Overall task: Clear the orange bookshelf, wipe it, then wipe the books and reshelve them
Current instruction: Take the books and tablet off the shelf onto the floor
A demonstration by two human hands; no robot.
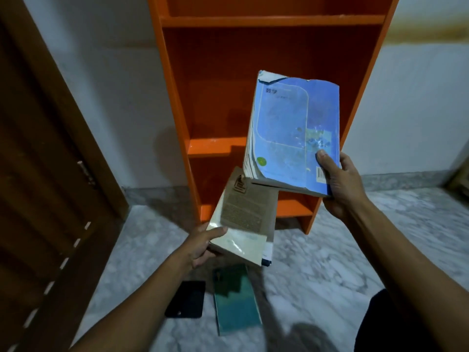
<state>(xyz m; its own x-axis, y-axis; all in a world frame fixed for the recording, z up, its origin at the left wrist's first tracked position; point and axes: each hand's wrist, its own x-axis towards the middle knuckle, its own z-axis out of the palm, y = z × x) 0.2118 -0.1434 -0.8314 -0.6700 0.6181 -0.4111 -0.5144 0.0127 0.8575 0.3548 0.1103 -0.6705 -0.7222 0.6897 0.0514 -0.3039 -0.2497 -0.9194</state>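
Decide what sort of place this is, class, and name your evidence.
Probably a room in a home: an orange bookshelf against a plain wall, a wooden door and a marble floor with a book lying on it.

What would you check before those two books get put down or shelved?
1. Right hand grips the blue book firmly: ok, thumb on cover.
2. Left hand holds the tan book: ok, though blurred.
3. Orange bookshelf compartments free of books: ok in the visible part.
4. Shelf already wiped: cannot tell.
5. Floor spot free: not ok, a teal book and black phone lie below.
6. Blue book's cover intact: not ok, top corner torn.
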